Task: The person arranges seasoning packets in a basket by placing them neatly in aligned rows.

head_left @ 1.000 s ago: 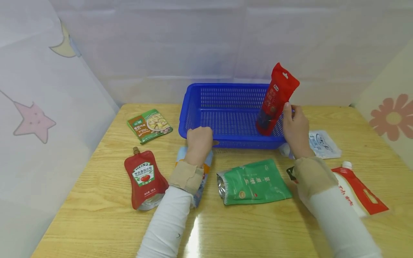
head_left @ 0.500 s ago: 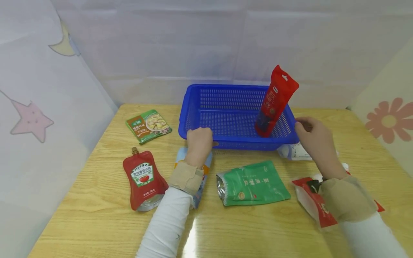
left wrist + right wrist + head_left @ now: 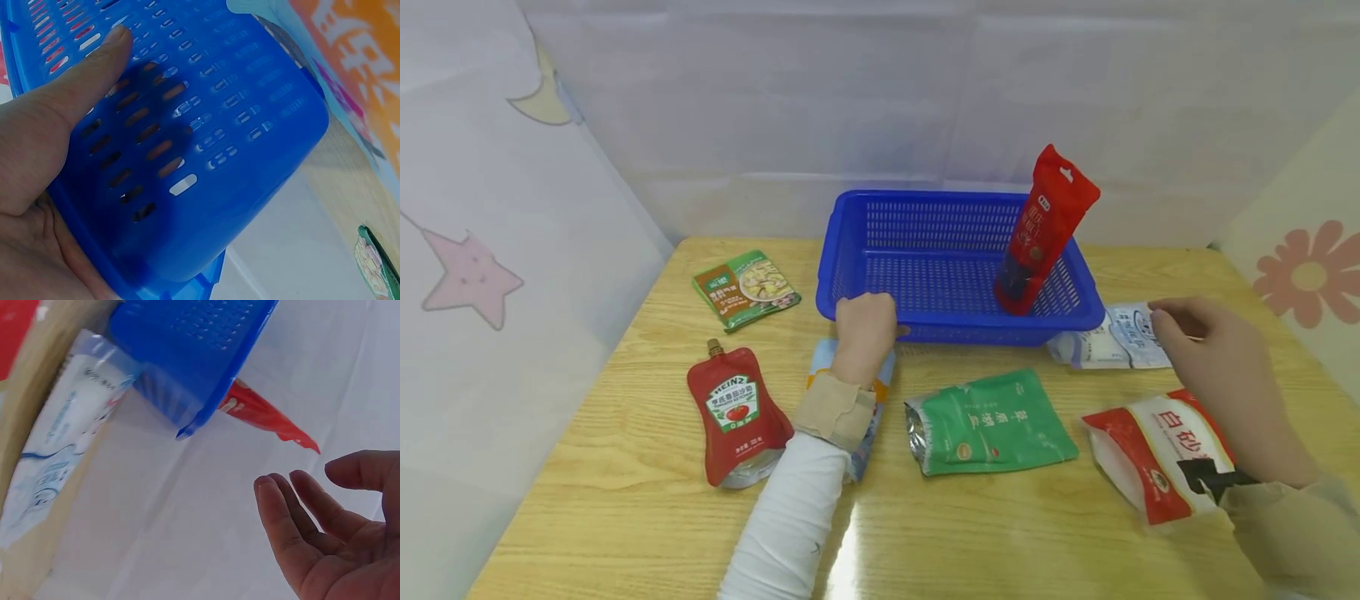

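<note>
My left hand point(image 3: 863, 333) grips the near rim of a blue plastic basket point(image 3: 977, 325). In the left wrist view its thumb lies along the outside of the slotted wall point(image 3: 250, 144). A tall red packet point(image 3: 1052, 204) stands tilted in the basket's right end, rising above the rim. My right hand point(image 3: 1225, 375) hangs to the right of the basket with bent, spread fingers and holds nothing. Near its fingertips lies a white and light-blue packet point(image 3: 1123, 337), also plain in the right wrist view. Under the right wrist is a red and white bag point(image 3: 1157, 433), partly covered.
A green pouch point(image 3: 1000, 425) lies in front of the basket. Beneath my left wrist is a blue and orange packet point(image 3: 823, 357). To the left are a red ketchup pouch point(image 3: 737, 417) and a green and brown soup packet point(image 3: 748, 287). A white-covered wall stands behind.
My right hand has come away from the red packet, which stays leaning in the basket, and has moved right and nearer. The left hand has kept its place on the rim.
</note>
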Demonstrator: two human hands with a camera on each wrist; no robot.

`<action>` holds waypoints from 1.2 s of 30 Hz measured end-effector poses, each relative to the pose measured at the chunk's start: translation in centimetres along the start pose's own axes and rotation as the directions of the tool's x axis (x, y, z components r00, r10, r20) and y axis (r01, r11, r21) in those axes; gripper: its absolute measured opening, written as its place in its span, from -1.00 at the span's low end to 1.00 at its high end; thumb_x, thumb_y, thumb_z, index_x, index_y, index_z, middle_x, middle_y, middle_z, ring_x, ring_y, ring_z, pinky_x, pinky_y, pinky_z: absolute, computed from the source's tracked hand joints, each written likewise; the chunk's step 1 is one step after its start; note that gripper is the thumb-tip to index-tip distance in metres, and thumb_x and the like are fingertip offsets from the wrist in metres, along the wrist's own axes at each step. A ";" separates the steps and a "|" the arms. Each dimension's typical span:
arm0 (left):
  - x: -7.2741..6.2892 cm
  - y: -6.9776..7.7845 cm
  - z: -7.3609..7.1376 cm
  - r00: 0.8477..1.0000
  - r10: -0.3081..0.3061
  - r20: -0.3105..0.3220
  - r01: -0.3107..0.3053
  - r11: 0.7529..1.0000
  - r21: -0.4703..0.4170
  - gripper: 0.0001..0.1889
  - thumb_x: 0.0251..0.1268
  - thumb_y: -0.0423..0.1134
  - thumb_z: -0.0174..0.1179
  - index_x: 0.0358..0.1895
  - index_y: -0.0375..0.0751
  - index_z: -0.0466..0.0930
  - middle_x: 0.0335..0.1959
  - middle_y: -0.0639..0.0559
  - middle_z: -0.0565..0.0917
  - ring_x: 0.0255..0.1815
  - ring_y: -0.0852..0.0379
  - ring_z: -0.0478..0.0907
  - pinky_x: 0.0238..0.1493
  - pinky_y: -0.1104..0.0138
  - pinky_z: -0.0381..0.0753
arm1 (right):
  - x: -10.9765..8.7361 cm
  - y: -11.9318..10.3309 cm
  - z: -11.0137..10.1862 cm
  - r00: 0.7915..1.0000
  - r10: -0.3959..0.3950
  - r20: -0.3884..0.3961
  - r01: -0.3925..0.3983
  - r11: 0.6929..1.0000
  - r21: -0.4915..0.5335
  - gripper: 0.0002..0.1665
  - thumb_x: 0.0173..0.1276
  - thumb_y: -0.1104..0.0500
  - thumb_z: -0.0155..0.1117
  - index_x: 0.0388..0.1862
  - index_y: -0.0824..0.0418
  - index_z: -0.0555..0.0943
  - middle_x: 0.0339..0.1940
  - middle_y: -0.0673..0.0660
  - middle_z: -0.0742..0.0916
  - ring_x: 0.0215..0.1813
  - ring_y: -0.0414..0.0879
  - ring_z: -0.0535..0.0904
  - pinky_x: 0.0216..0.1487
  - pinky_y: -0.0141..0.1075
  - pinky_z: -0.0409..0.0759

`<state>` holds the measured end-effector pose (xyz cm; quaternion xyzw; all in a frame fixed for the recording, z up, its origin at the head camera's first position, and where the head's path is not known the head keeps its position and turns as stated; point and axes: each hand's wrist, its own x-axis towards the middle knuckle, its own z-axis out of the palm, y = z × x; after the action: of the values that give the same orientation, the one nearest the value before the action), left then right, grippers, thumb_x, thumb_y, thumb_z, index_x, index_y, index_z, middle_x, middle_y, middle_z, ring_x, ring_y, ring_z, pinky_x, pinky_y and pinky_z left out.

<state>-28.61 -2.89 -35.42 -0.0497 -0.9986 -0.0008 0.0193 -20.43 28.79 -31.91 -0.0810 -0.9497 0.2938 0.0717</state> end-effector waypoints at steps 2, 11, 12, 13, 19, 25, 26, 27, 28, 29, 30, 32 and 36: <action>0.0 0.1 0.0 1.000 0.001 -0.004 -0.001 1.000 -0.005 -0.53 0.01 0.23 0.26 -0.22 -0.08 0.74 -0.32 0.03 0.77 -0.26 0.10 0.70 -0.16 0.25 0.60 | -0.6 1.0 -0.2 0.999 0.032 0.010 -0.031 0.999 -0.018 -0.35 0.50 -0.11 -0.17 0.32 0.32 0.38 0.19 0.44 0.53 0.17 0.39 0.37 -0.22 -0.10 0.43; -0.1 0.3 0.1 1.000 0.011 -0.010 -0.012 1.000 -0.011 -0.55 0.02 0.22 0.26 -0.24 -0.09 0.75 -0.34 0.02 0.77 -0.28 0.09 0.69 -0.18 0.25 0.59 | -2.1 7.4 -0.9 0.980 0.193 0.036 -0.189 0.977 -0.101 -0.28 0.54 -0.07 -0.24 0.36 0.52 0.22 0.25 0.64 0.35 0.07 0.52 0.32 -0.28 0.08 0.51; -0.1 0.3 0.1 1.000 0.012 -0.011 -0.012 1.000 -0.009 -0.54 0.01 0.22 0.26 -0.24 -0.08 0.75 -0.34 0.03 0.77 -0.28 0.10 0.69 -0.18 0.25 0.59 | -2.0 8.9 -0.8 0.975 0.215 0.051 -0.209 0.973 -0.100 -0.25 0.54 -0.10 -0.24 0.37 0.52 0.19 0.27 0.65 0.32 0.06 0.52 0.33 -0.28 0.08 0.51; -0.1 0.3 0.1 1.000 0.011 -0.012 -0.011 1.000 -0.009 -0.54 0.01 0.23 0.26 -0.24 -0.08 0.75 -0.34 0.03 0.77 -0.28 0.10 0.70 -0.18 0.25 0.59 | -1.8 10.6 -0.7 0.970 0.233 0.070 -0.226 0.969 -0.101 -0.22 0.53 -0.12 -0.24 0.39 0.51 0.16 0.29 0.65 0.30 0.06 0.53 0.32 -0.27 0.09 0.51; -0.1 0.0 0.1 1.000 -0.009 -0.010 0.009 1.000 0.001 -0.53 -0.01 0.25 0.25 -0.24 -0.07 0.75 -0.32 0.03 0.78 -0.25 0.09 0.70 -0.16 0.25 0.60 | -0.6 19.7 0.9 0.941 0.310 0.139 -0.277 0.937 -0.214 -0.02 0.46 -0.31 -0.26 0.42 0.51 0.03 0.34 0.67 0.17 0.19 0.60 0.17 -0.07 0.32 0.37; -0.1 -0.2 0.0 1.000 -0.014 -0.015 0.014 1.000 -0.006 -0.52 0.00 0.24 0.27 -0.24 -0.09 0.75 -0.32 0.01 0.78 -0.25 0.06 0.71 -0.16 0.24 0.61 | -2.0 17.0 0.5 0.874 0.451 0.184 -0.396 0.878 -0.270 -0.02 0.46 -0.26 -0.19 0.38 0.60 -0.01 0.25 0.74 0.17 0.18 0.57 0.17 0.09 0.29 0.36; -0.1 -0.2 0.0 1.000 -0.012 -0.018 0.012 1.000 -0.008 -0.52 0.00 0.23 0.27 -0.24 -0.10 0.74 -0.32 0.00 0.78 -0.24 0.05 0.71 -0.16 0.23 0.61 | -2.2 16.4 0.4 0.862 0.473 0.183 -0.416 0.866 -0.277 -0.02 0.46 -0.25 -0.19 0.37 0.61 -0.02 0.22 0.75 0.19 0.17 0.55 0.19 0.10 0.27 0.37; -0.1 -0.2 0.0 1.000 -0.010 -0.022 0.010 1.000 -0.010 -0.52 0.00 0.23 0.27 -0.23 -0.10 0.74 -0.31 -0.01 0.78 -0.24 0.04 0.71 -0.16 0.22 0.61 | -2.3 15.9 0.4 0.845 0.499 0.190 -0.442 0.853 -0.278 0.01 0.45 -0.27 -0.19 0.38 0.62 -0.04 0.22 0.74 0.18 0.18 0.54 0.18 0.12 0.26 0.37; -0.1 -0.3 0.1 1.000 -0.009 -0.025 0.009 1.000 -0.011 -0.52 0.01 0.23 0.28 -0.23 -0.11 0.74 -0.30 -0.01 0.78 -0.23 0.04 0.71 -0.16 0.21 0.61 | -2.4 15.6 0.4 0.831 0.520 0.198 -0.461 0.843 -0.278 0.03 0.44 -0.28 -0.19 0.38 0.63 -0.06 0.22 0.74 0.18 0.18 0.53 0.18 0.14 0.26 0.37; -0.1 -0.3 0.1 1.000 -0.007 -0.029 0.007 1.000 -0.013 -0.53 0.01 0.22 0.28 -0.23 -0.11 0.74 -0.30 -0.02 0.78 -0.23 0.03 0.71 -0.15 0.20 0.61 | -2.3 15.6 0.4 0.815 0.541 0.209 -0.481 0.832 -0.278 0.07 0.43 -0.31 -0.19 0.38 0.63 -0.09 0.22 0.73 0.17 0.19 0.52 0.17 0.15 0.26 0.37; -0.1 -0.3 0.1 0.999 -0.007 -0.032 0.006 1.000 -0.015 -0.53 0.01 0.22 0.29 -0.22 -0.11 0.74 -0.29 -0.02 0.78 -0.22 0.03 0.71 -0.15 0.20 0.61 | -2.3 15.7 0.4 0.804 0.552 0.218 -0.489 0.825 -0.284 0.09 0.42 -0.32 -0.18 0.38 0.64 -0.09 0.22 0.72 0.17 0.18 0.50 0.17 0.15 0.25 0.38; -0.1 -0.4 0.1 0.999 -0.006 -0.035 0.006 1.000 -0.017 -0.53 0.02 0.21 0.29 -0.22 -0.12 0.74 -0.29 -0.02 0.78 -0.21 0.03 0.71 -0.14 0.19 0.61 | -2.1 16.3 0.5 0.798 0.557 0.232 -0.487 0.821 -0.298 0.13 0.40 -0.35 -0.18 0.36 0.67 -0.09 0.20 0.72 0.18 0.16 0.50 0.20 0.12 0.23 0.41; 0.0 -0.4 0.1 0.999 -0.007 -0.032 0.006 1.000 -0.025 -0.55 0.03 0.20 0.30 -0.24 -0.12 0.75 -0.30 -0.02 0.78 -0.22 0.03 0.71 -0.11 0.18 0.61 | -1.7 17.4 0.5 0.791 0.556 0.256 -0.469 0.819 -0.332 0.19 0.36 -0.40 -0.18 0.31 0.72 -0.04 0.17 0.72 0.19 0.13 0.49 0.23 0.10 0.19 0.44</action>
<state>-28.62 -3.27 -35.51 -0.0469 -0.9982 -0.0143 0.0347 -16.93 42.30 -42.40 -0.2936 -0.9180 0.1891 -0.1878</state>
